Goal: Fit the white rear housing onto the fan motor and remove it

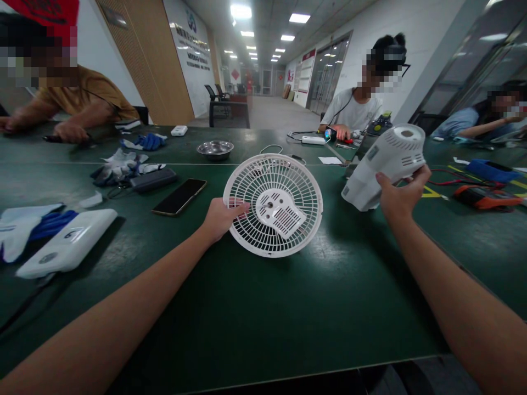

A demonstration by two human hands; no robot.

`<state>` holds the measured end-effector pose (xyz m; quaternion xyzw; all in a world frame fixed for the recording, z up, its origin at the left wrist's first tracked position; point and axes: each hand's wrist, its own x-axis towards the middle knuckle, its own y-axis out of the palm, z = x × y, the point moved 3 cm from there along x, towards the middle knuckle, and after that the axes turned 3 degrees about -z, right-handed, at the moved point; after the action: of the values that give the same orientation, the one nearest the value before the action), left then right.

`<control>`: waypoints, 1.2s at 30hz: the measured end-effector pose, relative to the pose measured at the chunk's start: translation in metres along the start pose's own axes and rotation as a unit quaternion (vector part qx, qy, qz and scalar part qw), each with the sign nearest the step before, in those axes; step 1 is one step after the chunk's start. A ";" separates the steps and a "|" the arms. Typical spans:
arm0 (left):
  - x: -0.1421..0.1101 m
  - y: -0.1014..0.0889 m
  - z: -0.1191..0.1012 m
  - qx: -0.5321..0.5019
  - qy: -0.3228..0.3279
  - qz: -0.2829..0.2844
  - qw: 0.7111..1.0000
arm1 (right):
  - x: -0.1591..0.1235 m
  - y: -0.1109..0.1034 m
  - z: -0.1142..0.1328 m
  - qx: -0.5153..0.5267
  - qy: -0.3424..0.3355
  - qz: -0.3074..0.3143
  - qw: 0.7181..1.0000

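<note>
My left hand grips the left rim of a round white fan grille, thumb on the near face and the other fingers behind the bars. A slotted plate with screw holes sits at the grille's centre, facing me. Off to the right, my right hand is closed around a white plastic fan housing, which tilts with its vented round end up and to the right. Whether the housing's lower end touches the table cannot be made out. The two parts are apart from each other.
On the green table lie a phone, a white power bank, gloves and a dark case at left. A metal bowl stands farther back. An orange multimeter is at right. Several people sit around.
</note>
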<state>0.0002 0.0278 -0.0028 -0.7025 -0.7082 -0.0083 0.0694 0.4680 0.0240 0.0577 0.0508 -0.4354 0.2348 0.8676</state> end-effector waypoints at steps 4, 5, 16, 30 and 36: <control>0.001 -0.002 0.001 0.013 -0.001 0.003 1.000 | -0.004 -0.009 0.023 -0.027 -0.088 -0.034 0.995; 0.001 -0.002 0.001 0.014 0.002 0.004 1.000 | -0.007 -0.009 0.030 -0.027 -0.102 -0.031 0.994; 0.003 -0.002 0.004 0.007 0.000 0.010 1.000 | -0.082 0.049 0.063 -0.073 -0.010 0.331 0.941; 0.003 0.000 0.003 -0.001 0.000 0.021 1.000 | -0.089 0.057 0.058 -0.224 -0.047 0.394 0.890; 0.001 0.000 0.001 -0.007 0.003 0.023 1.000 | -0.094 0.045 0.098 0.019 -0.004 0.403 0.915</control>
<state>0.0005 0.0293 -0.0037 -0.7194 -0.6912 -0.0140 0.0667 0.3285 0.0012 0.0395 -0.1113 -0.4175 0.5725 0.6968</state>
